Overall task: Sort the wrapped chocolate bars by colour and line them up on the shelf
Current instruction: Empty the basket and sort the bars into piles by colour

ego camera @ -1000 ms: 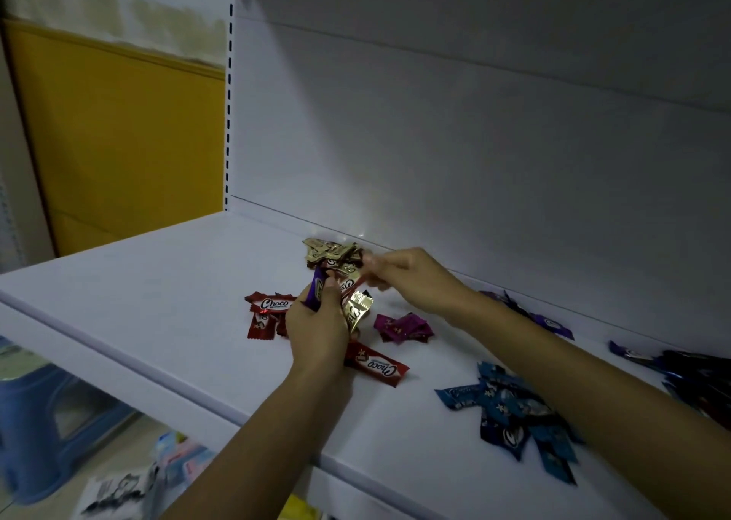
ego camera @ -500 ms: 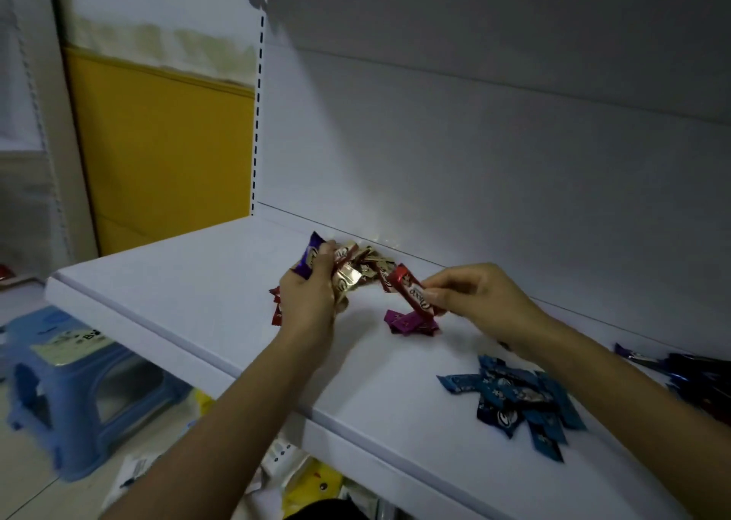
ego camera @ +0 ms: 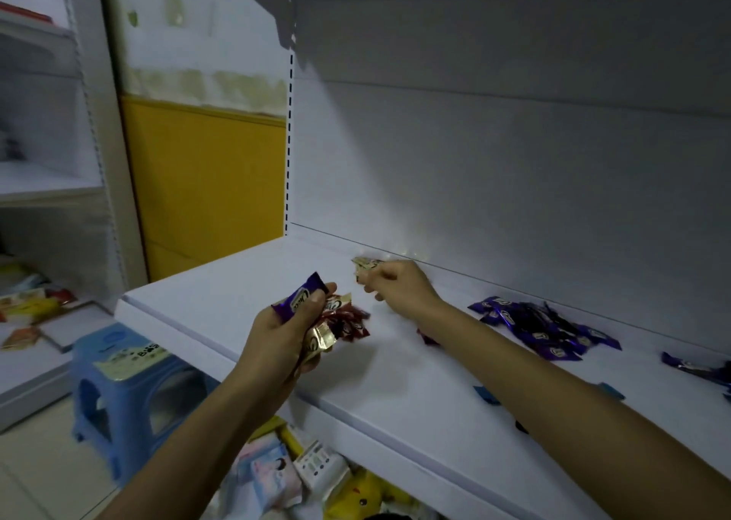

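Your left hand point(ego camera: 283, 337) clutched mixed bars point(ego camera: 341, 321) — your right hand point(ego camera: 399, 288) pinched a gold bar point(ego camera: 366, 263) at the back of the shelf point(ego camera: 221, 286).

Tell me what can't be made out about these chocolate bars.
Head view.
Under the right forearm: blue bars, mostly hidden.
Behind the right hand: gold bars, blurred; grip unclear.
At the right edge: purple bars, cut off.
In the left hand: mixed bunch, count hidden by fingers.

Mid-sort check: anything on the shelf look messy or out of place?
Yes. The purple foil-wrapped chocolate bars lie in a crisscrossed heap on the white shelf, not lined up. The left hand grips a mixed bunch of purple, gold and red bars.
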`<state>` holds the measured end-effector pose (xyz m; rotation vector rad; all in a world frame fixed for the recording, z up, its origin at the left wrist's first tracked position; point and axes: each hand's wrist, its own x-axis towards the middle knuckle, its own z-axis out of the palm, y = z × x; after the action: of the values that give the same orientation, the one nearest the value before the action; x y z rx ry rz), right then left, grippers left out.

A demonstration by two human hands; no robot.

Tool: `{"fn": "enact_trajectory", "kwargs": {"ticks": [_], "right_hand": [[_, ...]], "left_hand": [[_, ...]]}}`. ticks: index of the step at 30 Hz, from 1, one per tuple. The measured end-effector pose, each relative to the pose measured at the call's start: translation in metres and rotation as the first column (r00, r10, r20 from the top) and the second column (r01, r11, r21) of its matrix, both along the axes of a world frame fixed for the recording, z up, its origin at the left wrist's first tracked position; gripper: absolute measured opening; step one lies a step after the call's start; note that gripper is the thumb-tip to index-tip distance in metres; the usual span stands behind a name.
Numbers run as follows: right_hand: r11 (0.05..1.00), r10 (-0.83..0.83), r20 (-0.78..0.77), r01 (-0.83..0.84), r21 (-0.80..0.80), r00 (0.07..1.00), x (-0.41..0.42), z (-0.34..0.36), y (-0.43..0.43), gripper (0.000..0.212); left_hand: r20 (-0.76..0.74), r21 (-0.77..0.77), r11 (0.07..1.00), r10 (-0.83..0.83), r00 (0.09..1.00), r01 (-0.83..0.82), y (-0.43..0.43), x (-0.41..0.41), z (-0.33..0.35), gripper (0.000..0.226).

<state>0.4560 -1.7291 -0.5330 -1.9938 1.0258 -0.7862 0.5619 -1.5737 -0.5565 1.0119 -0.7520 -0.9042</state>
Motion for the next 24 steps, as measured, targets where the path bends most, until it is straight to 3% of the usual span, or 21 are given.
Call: {"fn": "enact_trajectory", "kwargs": {"ticks": [4, 8, 10, 13, 16, 18, 21, 24], "right_hand": [[0.973, 0.212, 0.060, -0.217, 0.076, 0.975, -0.039, 0.024, 0.019, 0.044], [0.967, 0.242, 0.092, -0.248, 0.061, 0.966, -0.089, 0.034, 0.023, 0.021], [0.984, 0.168, 0.089, -0.172, 0.038, 0.982, -0.115, 0.035, 0.020, 0.012], [0.996, -0.071, 0.214, 0.057, 0.071, 0.974, -0.155, 0.031, 0.003, 0.008], [0.905, -0.422, 0.324, 0.374, 0.203, 0.847, -0.196, 0.022, -0.026, 0.011], [0.819, -0.570, 0.327, 0.494, 0.290, 0.754, -0.219, 0.013, -0.043, 0.016], [0.761, -0.643, 0.274, 0.556, 0.335, 0.715, -0.239, -0.003, -0.060, 0.017], [0.754, -0.650, 0.220, 0.579, 0.311, 0.728, -0.243, -0.017, -0.069, 0.024]], "left_hand": [[0.099, 0.058, 0.986, -0.160, 0.982, 0.155, -0.024, -0.026, 0.003, 0.020], [0.150, 0.097, 0.939, -0.340, 0.928, 0.329, -0.055, -0.072, 0.006, 0.013], [0.186, 0.108, 0.925, -0.379, 0.906, 0.365, -0.067, -0.092, 0.004, 0.012], [0.170, 0.083, 0.913, -0.408, 0.897, 0.400, -0.079, -0.112, -0.001, 0.013], [0.141, 0.056, 0.921, -0.389, 0.910, 0.385, -0.086, -0.113, -0.011, 0.042], [0.132, 0.054, 0.928, -0.372, 0.919, 0.368, -0.089, -0.110, -0.015, 0.060], [0.059, 0.034, 0.937, -0.349, 0.935, 0.348, -0.089, -0.108, -0.018, 0.052], [0.082, 0.023, 0.936, -0.353, 0.932, 0.352, -0.087, -0.109, -0.020, 0.045]]}}
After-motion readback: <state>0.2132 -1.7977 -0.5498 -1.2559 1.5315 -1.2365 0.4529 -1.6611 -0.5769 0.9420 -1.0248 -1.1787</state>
